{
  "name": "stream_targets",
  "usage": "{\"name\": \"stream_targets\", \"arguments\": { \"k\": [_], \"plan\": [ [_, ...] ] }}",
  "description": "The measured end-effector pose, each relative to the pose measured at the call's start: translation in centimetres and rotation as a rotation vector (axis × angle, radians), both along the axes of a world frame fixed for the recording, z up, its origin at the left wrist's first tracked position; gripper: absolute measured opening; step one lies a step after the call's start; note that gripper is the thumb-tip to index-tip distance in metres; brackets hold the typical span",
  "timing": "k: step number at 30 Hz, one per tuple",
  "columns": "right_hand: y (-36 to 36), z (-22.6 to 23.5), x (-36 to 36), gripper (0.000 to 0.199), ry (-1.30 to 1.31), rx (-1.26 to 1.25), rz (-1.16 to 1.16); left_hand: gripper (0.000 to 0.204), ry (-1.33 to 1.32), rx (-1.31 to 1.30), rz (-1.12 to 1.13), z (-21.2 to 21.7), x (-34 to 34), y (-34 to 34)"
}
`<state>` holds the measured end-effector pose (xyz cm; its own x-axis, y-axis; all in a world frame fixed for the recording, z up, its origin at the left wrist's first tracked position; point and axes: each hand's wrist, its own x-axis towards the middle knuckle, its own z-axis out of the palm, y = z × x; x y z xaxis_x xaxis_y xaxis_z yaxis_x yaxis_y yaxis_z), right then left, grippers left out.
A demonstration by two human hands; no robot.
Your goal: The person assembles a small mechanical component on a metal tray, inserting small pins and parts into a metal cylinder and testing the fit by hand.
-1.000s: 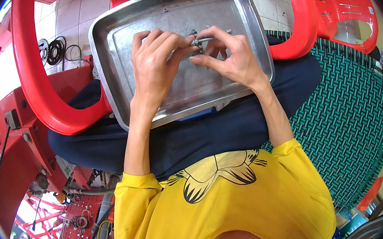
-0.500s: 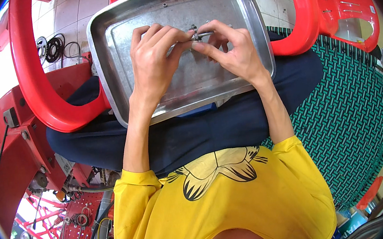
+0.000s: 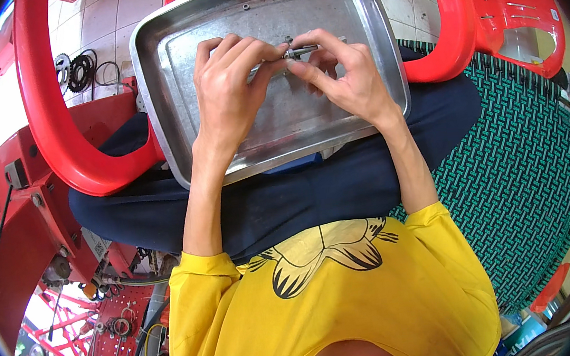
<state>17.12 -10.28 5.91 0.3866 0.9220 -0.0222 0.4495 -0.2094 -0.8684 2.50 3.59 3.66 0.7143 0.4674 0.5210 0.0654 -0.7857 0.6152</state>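
Over a shallow rectangular metal tray (image 3: 394, 62), both hands meet at a small silvery metal part (image 3: 298, 52). It looks like a short rod with a wider collar, and the fingers cover much of it. My left hand (image 3: 227, 90) pinches its left end between thumb and forefinger. From the other side, the thumb and forefinger of my right hand (image 3: 351, 80) close on it, the remaining fingers curled below. A tiny nut-like piece (image 3: 245, 7) lies by itself near the tray's far edge. Another small metal bit beyond my right fingers is mostly hidden.
The tray rests across dark trousers (image 3: 302, 204) on my lap. A red plastic chair (image 3: 49, 119) frames it left and right. Red machinery (image 3: 20, 233) and a tool-hung red pegboard (image 3: 117, 334) stand on the left. A green woven surface (image 3: 522, 188) lies on the right.
The metal part has turned slightly between my fingertips, and my right fingers have shifted a little. My left hand and the tray stay almost in place.
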Motion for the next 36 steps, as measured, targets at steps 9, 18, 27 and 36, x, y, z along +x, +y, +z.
{"name": "stream_targets", "arguments": {
  "k": [9, 18, 27, 36],
  "plan": [
    [-0.14, 0.31, 0.22, 0.035, -0.014, -0.109, 0.05, 0.014, 0.012, -0.009, -0.003, 0.06, -0.05, -0.08],
    [-0.23, -0.07, 0.27, 0.036, -0.02, -0.074, 0.041, 0.021, 0.057, -0.009, -0.033, 0.07, -0.15, -0.12],
    [-0.23, 0.06, 0.22, 0.032, -0.025, -0.032, 0.007, 0.018, 0.048, -0.015, -0.037, -0.12, -0.1, -0.22],
    [-0.19, 0.26, 0.36, 0.021, 0.003, 0.014, 0.021, 0.017, 0.036, -0.029, -0.037, 0.17, 0.04, -0.42]
  ]
}}
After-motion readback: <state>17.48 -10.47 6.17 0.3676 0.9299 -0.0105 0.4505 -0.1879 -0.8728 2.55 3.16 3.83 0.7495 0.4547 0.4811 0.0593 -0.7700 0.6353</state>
